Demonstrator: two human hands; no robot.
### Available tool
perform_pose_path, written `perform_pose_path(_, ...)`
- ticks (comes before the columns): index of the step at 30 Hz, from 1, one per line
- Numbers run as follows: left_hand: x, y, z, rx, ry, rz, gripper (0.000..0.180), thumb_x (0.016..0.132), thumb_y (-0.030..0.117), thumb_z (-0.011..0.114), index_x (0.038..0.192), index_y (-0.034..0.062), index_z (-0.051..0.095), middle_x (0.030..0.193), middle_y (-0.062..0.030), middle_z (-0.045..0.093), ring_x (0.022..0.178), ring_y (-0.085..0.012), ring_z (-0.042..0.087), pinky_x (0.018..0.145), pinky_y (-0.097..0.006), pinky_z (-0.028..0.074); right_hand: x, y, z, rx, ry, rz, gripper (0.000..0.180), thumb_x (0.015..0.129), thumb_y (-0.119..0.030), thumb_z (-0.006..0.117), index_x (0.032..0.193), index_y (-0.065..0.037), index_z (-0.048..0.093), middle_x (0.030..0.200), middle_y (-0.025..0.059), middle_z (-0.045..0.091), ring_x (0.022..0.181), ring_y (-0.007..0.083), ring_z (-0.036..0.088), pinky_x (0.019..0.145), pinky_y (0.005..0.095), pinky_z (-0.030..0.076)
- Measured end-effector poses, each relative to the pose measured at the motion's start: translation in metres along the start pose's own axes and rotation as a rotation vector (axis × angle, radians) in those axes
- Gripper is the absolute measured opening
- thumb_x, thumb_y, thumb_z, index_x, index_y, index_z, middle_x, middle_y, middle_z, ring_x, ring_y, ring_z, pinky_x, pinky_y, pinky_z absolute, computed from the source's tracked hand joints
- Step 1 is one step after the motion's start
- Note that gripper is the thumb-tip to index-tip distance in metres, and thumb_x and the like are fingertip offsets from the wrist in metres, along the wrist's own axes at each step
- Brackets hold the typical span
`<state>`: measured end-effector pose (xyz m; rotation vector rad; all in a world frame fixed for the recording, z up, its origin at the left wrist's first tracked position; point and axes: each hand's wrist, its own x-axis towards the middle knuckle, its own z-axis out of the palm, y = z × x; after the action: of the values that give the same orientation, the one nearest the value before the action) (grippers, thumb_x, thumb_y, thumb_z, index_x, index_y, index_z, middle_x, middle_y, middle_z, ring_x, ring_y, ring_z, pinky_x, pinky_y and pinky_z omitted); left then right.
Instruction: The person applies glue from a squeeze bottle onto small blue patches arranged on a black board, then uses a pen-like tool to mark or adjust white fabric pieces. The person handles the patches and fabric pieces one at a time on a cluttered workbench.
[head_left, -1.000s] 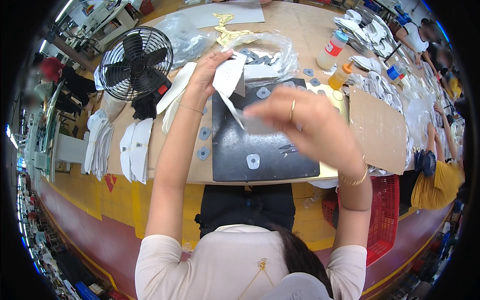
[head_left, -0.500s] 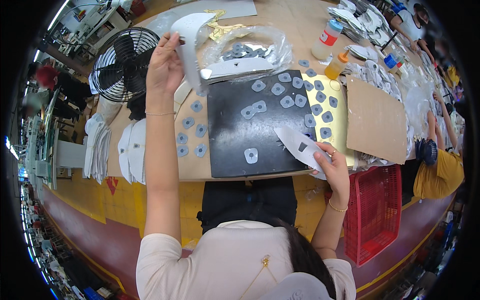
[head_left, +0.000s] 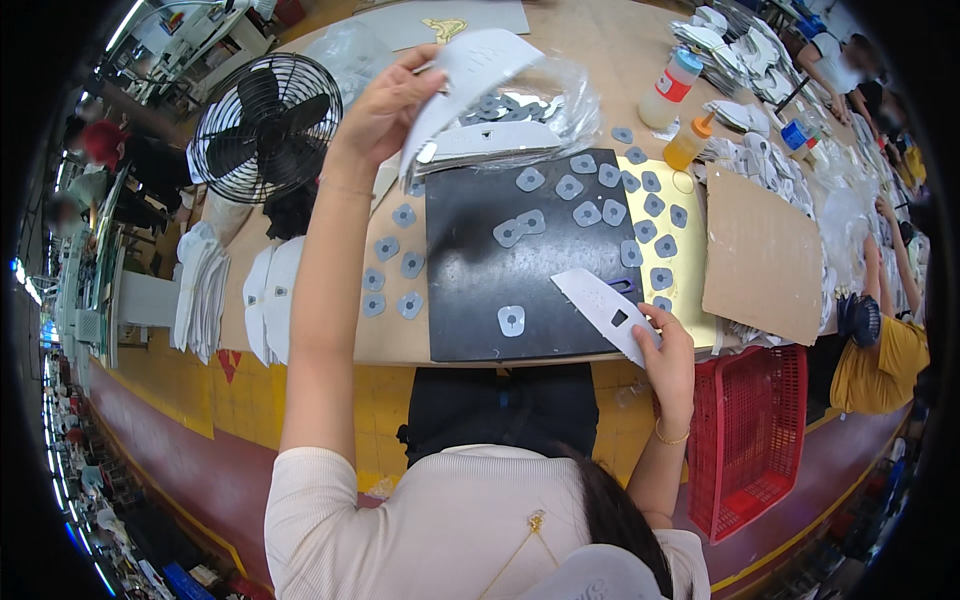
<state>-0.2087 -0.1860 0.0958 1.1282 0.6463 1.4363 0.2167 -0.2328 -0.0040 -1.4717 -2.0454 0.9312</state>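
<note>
My left hand (head_left: 385, 105) is stretched far over the table and grips a curved white sheet piece (head_left: 470, 75) above a clear plastic bag of parts (head_left: 530, 120). My right hand (head_left: 668, 352) is at the table's near edge and holds a flat white piece with a small square hole (head_left: 605, 310). Between the two hands lies a black mat (head_left: 520, 260) with several small grey-blue patches (head_left: 512, 320) scattered on it.
A black table fan (head_left: 265, 125) stands at the left. Stacks of white pieces (head_left: 265, 300) lie near the left edge. A cardboard sheet (head_left: 765, 255), two bottles (head_left: 670, 90) and a red basket (head_left: 760, 440) are at the right. Another person in yellow (head_left: 880, 350) sits at the far right.
My left hand has lifted its white piece away toward the bag at the back. My right hand has drawn back to the near edge with the other white piece.
</note>
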Motion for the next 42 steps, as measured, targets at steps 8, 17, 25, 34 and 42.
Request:
perform_pose_path(8, 0.081, -0.076, -0.056, 1.191, -0.112, -0.517, 0.032, 0.078, 0.026, 0.073, 0.104, 0.0073, 0.069, 0.098, -0.0064, 0.067, 0.094, -0.0169, 0.058, 0.084, -0.029, 0.043, 0.007, -0.006, 0.002, -0.075, -0.011, -0.045, 0.025, 0.082, -0.005, 0.064, 0.106, 0.001, 0.063, 0.099, 0.0186, 0.065, 0.091, 0.0341, 0.062, 0.08, 0.038, 0.048)
perform_pose_path(17, 0.1, -0.066, -0.054, 1.914, -0.139, -0.593, 0.035, 0.074, 0.039, 0.073, 0.092, 0.0103, 0.067, 0.091, -0.0098, 0.069, 0.089, -0.0255, 0.064, 0.074, -0.037, 0.049, 0.009, -0.005, 0.002, -0.123, -0.038, -0.051, 0.026, 0.082, -0.005, 0.062, 0.107, 0.001, 0.063, 0.093, 0.019, 0.062, 0.085, 0.0338, 0.061, 0.076, 0.0382, 0.047)
perform_pose_path(25, 0.067, -0.051, -0.1, 1.601, 0.047, -0.494, 0.026, 0.08, 0.029, 0.07, 0.092, 0.0053, 0.067, 0.079, -0.0087, 0.066, 0.071, -0.0182, 0.062, 0.066, -0.032, 0.049, 0.012, -0.01, 0.003, -0.141, -0.056, -0.091, 0.025, 0.083, -0.005, 0.061, 0.108, 0.0, 0.062, 0.091, 0.0181, 0.06, 0.083, 0.0351, 0.059, 0.075, 0.0389, 0.046)
perform_pose_path(34, -0.03, -0.05, -0.107, 1.441, 0.222, -0.395, 0.028, 0.085, 0.019, 0.066, 0.104, -0.0017, 0.064, 0.083, -0.0075, 0.065, 0.072, -0.0145, 0.062, 0.065, -0.027, 0.05, 0.014, -0.041, 0.0, -0.416, 0.156, -0.321, 0.023, 0.08, -0.008, 0.066, 0.103, -0.004, 0.066, 0.091, 0.0123, 0.057, 0.089, 0.0293, 0.056, 0.08, 0.0374, 0.044)
perform_pose_path(42, -0.042, -0.071, -0.102, 0.765, 0.578, -0.512, 0.02, 0.085, 0.011, 0.064, 0.098, -0.005, 0.063, 0.081, -0.0073, 0.064, 0.068, -0.013, 0.064, 0.061, -0.024, 0.052, 0.155, -0.133, 0.103, -0.101, 0.1, -0.987, 0.014, 0.075, -0.006, 0.068, 0.088, -0.005, 0.065, 0.09, 0.0067, 0.06, 0.084, 0.0259, 0.058, 0.075, 0.036, 0.047)
